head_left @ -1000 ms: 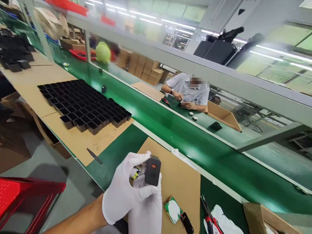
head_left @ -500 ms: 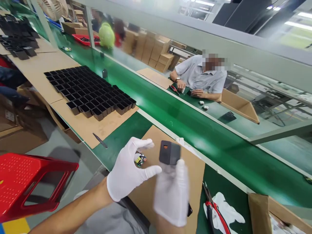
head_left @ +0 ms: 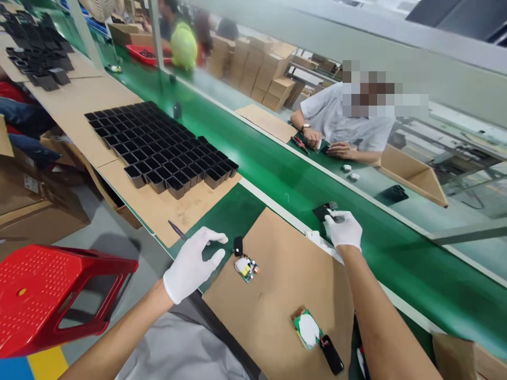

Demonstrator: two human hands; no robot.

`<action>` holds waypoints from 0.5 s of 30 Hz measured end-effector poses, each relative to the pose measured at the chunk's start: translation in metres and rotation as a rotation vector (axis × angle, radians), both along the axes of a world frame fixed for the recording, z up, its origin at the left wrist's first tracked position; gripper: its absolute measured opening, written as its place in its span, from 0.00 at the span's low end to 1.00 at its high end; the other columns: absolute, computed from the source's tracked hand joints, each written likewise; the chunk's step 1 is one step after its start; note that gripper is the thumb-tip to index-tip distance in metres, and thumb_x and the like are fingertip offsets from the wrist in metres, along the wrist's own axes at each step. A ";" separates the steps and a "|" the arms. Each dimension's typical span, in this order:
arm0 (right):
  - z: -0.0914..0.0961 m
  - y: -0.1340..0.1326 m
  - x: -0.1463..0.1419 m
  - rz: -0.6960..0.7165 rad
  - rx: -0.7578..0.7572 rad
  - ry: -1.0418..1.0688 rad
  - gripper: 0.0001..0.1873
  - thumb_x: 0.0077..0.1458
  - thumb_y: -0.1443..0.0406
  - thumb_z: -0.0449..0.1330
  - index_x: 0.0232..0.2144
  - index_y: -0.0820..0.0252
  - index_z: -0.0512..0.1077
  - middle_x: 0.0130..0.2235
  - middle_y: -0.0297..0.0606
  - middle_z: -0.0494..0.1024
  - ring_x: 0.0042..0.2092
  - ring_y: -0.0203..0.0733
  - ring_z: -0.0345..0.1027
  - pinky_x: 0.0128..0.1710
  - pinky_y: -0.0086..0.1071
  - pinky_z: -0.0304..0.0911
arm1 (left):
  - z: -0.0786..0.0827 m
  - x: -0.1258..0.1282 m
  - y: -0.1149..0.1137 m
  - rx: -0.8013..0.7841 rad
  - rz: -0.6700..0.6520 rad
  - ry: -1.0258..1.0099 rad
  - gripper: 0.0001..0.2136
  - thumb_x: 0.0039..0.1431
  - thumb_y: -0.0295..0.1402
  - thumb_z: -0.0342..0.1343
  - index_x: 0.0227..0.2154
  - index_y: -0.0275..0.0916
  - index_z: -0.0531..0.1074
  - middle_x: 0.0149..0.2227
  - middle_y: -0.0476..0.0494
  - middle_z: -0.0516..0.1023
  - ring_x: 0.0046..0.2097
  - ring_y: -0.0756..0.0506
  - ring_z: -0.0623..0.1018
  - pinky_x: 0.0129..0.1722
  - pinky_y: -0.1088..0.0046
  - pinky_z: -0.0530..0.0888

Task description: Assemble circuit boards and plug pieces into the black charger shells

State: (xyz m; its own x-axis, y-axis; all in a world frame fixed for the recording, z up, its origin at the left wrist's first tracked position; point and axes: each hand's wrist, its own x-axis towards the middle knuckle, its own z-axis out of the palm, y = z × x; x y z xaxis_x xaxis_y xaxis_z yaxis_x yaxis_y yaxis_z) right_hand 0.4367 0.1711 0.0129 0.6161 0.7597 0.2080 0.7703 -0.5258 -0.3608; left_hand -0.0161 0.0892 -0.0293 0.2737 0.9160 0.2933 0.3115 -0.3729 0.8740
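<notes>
My right hand [head_left: 345,230], in a white glove, reaches out over the green belt. Its fingers close on the near side of a black plastic case [head_left: 320,212], which lies at or just above the belt surface. My left hand [head_left: 195,265], also gloved, is held at the left edge of the cardboard sheet [head_left: 273,295], with thumb and fingers apart and nothing between them. Just right of it is a small circuit board [head_left: 246,268] with a black part [head_left: 238,246] beside it. Nearer me lies another circuit board [head_left: 308,328] with a white patch, wired to a black block [head_left: 331,354].
Rows of open black cases [head_left: 158,148] stand on cardboard to the left, with a dark pen-like tool [head_left: 176,230] near them. White cloth [head_left: 317,240] lies along the belt's edge. Across the belt [head_left: 273,174] sits a co-worker [head_left: 348,124]. A red stool [head_left: 59,295] stands at left.
My right hand has carried the black case from above the cardboard out to the belt. My left hand has shifted left, still open. Both circuit boards now show on the cardboard.
</notes>
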 end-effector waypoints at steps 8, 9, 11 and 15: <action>0.021 -0.080 -0.132 0.498 -0.119 0.043 0.20 0.53 0.46 0.69 0.40 0.50 0.84 0.44 0.40 0.87 0.46 0.55 0.83 0.49 0.44 0.75 | 0.017 -0.055 0.080 0.150 0.320 0.269 0.05 0.70 0.33 0.59 0.45 0.42 0.78 0.45 0.39 0.84 0.48 0.36 0.83 0.52 0.53 0.78; 0.015 -0.093 -0.155 0.603 -0.197 -0.014 0.24 0.55 0.47 0.69 0.49 0.50 0.83 0.49 0.41 0.87 0.48 0.56 0.83 0.49 0.46 0.76 | 0.021 -0.053 0.097 0.164 0.343 0.334 0.05 0.70 0.34 0.60 0.44 0.42 0.79 0.45 0.37 0.84 0.49 0.33 0.82 0.52 0.51 0.77; -0.001 -0.113 -0.191 0.703 -0.290 -0.178 0.33 0.52 0.48 0.72 0.56 0.53 0.80 0.51 0.45 0.86 0.45 0.60 0.83 0.43 0.48 0.77 | 0.027 -0.042 0.130 0.188 0.335 0.452 0.07 0.69 0.35 0.62 0.45 0.40 0.81 0.45 0.34 0.83 0.50 0.31 0.79 0.53 0.49 0.74; -0.033 -0.125 -0.216 0.753 -0.301 -0.257 0.21 0.56 0.56 0.70 0.51 0.55 0.81 0.41 0.42 0.84 0.39 0.53 0.83 0.37 0.41 0.76 | 0.034 -0.007 0.182 0.249 0.213 0.605 0.09 0.64 0.34 0.67 0.45 0.39 0.82 0.56 0.30 0.80 0.61 0.27 0.73 0.59 0.47 0.70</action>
